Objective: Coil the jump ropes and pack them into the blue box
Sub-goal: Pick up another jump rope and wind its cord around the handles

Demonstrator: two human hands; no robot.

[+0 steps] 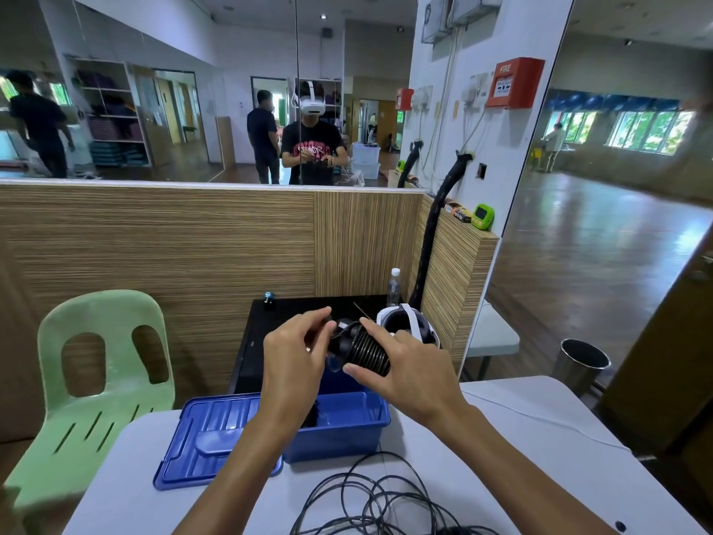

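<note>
Both hands, left hand (295,353) and right hand (405,364), grip a coiled jump rope (364,351) above the blue box (339,426); loose rope (370,496) lies at the counter's (521,457) near edge.

Bright, even daylight; wide-angle bend at edges; slight blur far bkgd.

A tightly coiled black jump rope (364,351) is above the open blue box (339,426); another (378,500) sprawls loose.

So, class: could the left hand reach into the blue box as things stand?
Probably yes: the box sits open, lid off beside it, just below the left hand; but that hand is busy holding the coiled rope.
</note>
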